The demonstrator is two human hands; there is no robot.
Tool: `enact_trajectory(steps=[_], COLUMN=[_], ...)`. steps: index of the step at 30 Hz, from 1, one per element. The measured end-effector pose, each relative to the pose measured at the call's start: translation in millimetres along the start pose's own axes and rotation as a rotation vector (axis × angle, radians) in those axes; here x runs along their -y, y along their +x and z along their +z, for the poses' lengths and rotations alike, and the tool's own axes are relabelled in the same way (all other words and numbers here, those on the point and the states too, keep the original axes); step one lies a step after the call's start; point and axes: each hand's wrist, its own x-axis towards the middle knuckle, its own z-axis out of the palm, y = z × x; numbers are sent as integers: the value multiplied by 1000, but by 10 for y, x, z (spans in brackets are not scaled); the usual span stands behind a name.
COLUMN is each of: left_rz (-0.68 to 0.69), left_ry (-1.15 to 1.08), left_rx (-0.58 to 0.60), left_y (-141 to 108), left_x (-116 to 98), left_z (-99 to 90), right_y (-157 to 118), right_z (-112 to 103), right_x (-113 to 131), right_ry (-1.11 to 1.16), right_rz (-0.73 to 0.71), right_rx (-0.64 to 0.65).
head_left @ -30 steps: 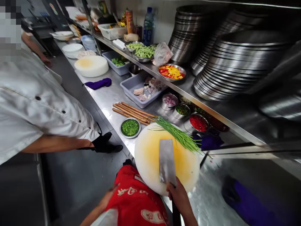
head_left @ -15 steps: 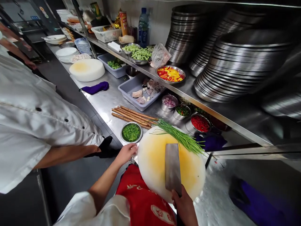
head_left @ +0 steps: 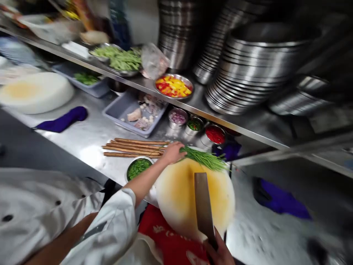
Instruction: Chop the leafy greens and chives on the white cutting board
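My right hand (head_left: 219,250) is closed round the handle of a cleaver (head_left: 203,202), whose broad blade points away over the round white chopping board (head_left: 171,191). The middle of the board is stained yellow. Along its far edge lies a bunch of long green chives (head_left: 206,158). My left hand (head_left: 173,152) reaches across to the bunch's left end, with the fingers closed on the stalks. Left of the board stands a steel bowl of chopped greens (head_left: 138,167), partly behind my forearm. Several long brown roots (head_left: 135,148) lie beyond that bowl.
A grey tub (head_left: 118,114) and small steel pots, one with red chillies (head_left: 215,134), stand under a steel shelf (head_left: 190,103). The shelf bears cut peppers (head_left: 173,86) and stacked steel pans (head_left: 245,73). Purple cloths lie on the counter. A co-worker in white (head_left: 41,213) stands at left.
My left hand has moved from the board's left edge to the chives and closed on their left end. The cleaver stays over the board in my right hand. The view has swung right.
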Motion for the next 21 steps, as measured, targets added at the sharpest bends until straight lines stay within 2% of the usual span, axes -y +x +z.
enact_trajectory(steps=[3,6,9,11,16,21], left_rz=[140,287,306,276,229,179], left_ry=[77,209,372,434,494,550], left_rx=[133,334,483,500,466,459], left_y=[371,670,833,871,721,213], left_x=[-65,-189,-313,-377,-494,-578], left_z=[159,420,672,793,951,984], right_y=[-225,-437,-599,-661,-689,-569], right_z=[83,150,209,223,102,-265], right_x=[50,11,-70,-125,-251,-344], right_ry=[127,232,339,389,392,327], right_rz=[62,105,113,110,108,171], right_rx=[-11,-37,-90,-148,-276,-296])
